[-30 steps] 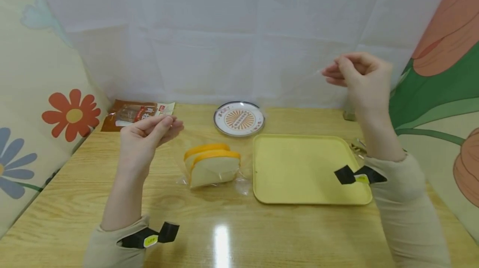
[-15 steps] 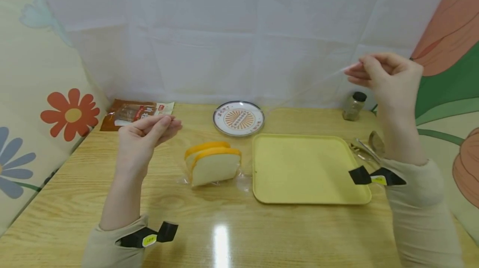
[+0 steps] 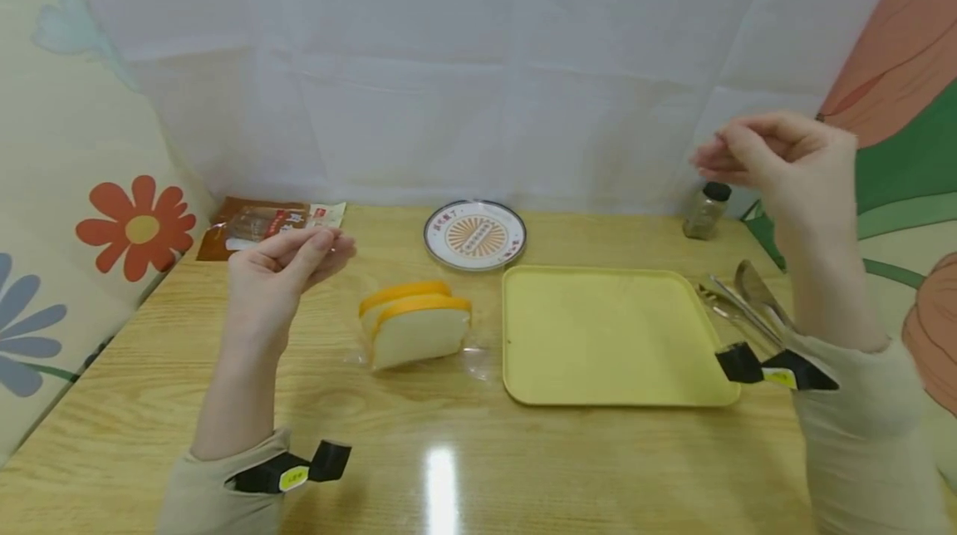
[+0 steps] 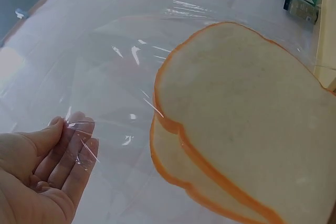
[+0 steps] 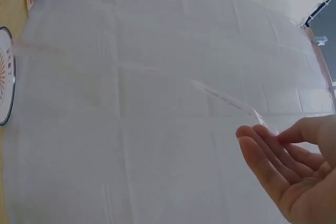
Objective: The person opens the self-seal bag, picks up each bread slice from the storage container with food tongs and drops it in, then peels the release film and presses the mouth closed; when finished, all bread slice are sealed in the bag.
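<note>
Two slices of bread (image 3: 422, 336), pale with orange crust, stand on the table inside a clear plastic bag (image 4: 123, 59). My left hand (image 3: 272, 282), raised left of them, pinches the bag's film between thumb and fingers, as the left wrist view shows. Far to the right my right hand (image 3: 796, 165) is held high, above the spice bottle. It pinches one end of a thin clear strip (image 5: 226, 99) with faint reddish print. The strip's far end is too faint to follow.
A yellow tray (image 3: 620, 340) lies right of the bread, with metal utensils (image 3: 748, 302) beyond it. Behind are a patterned plate (image 3: 475, 236), a brown food packet (image 3: 257, 228) and a spice bottle (image 3: 706, 211) by the white cloth backdrop (image 3: 419, 103).
My right hand has moved right and slightly down, uncovering the spice bottle and utensils. The strip trailing from it has become harder to see. My left hand has hardly moved.
</note>
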### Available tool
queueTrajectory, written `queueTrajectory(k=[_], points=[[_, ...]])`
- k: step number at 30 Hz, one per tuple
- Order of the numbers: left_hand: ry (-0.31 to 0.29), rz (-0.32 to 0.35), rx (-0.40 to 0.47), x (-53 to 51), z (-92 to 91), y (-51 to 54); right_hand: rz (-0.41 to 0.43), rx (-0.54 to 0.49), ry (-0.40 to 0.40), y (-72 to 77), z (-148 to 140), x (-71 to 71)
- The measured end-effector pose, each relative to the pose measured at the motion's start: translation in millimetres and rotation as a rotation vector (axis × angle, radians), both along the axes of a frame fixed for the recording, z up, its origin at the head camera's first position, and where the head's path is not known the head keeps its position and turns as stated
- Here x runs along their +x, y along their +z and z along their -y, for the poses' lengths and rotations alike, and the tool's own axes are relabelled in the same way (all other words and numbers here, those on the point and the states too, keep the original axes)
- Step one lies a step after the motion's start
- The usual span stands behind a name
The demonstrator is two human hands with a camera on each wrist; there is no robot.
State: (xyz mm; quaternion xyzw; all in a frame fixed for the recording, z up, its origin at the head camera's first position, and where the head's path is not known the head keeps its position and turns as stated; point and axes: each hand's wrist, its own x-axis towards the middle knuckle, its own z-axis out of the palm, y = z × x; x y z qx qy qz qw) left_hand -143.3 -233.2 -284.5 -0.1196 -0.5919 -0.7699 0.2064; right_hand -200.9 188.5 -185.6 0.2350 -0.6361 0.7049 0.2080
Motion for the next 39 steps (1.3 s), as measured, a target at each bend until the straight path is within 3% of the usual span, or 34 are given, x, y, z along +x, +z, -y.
queueTrajectory(k=[6, 8, 11, 17, 22, 26, 33, 39], points=[[0.006, 0.008, 0.0, 1.4, 1.1, 0.2, -0.021, 0.607, -0.001, -4.6, 29.2, 27.2], [0.004, 0.01, -0.006, 1.4, 1.2, 0.4, -0.019, 0.748, 0.021, -8.0, 41.4, 35.9], [-0.007, 0.008, -0.004, 1.0, 1.7, 1.1, 0.012, 0.87, 0.164, -16.9, 60.7, 46.8], [-0.03, 0.007, 0.0, 0.9, 3.3, 2.1, 0.049, 1.037, 0.51, -58.2, 110.3, 57.5], [-0.037, 0.026, -0.009, 1.9, 3.6, 1.1, 0.024, 1.133, 0.686, -98.9, 152.1, 63.9], [-0.038, 0.033, -0.027, 2.0, 3.4, 0.7, -0.015, 1.209, 0.722, -120.5, 177.0, 67.4], [-0.056, 0.029, -0.037, 1.1, 1.9, 1.0, -0.009, 1.316, 0.734, -141.4, 199.4, 69.5], [-0.061, 0.024, -0.034, 1.0, 2.4, 1.6, -0.163, 1.415, 0.712, -150.2, 208.6, 71.1]])
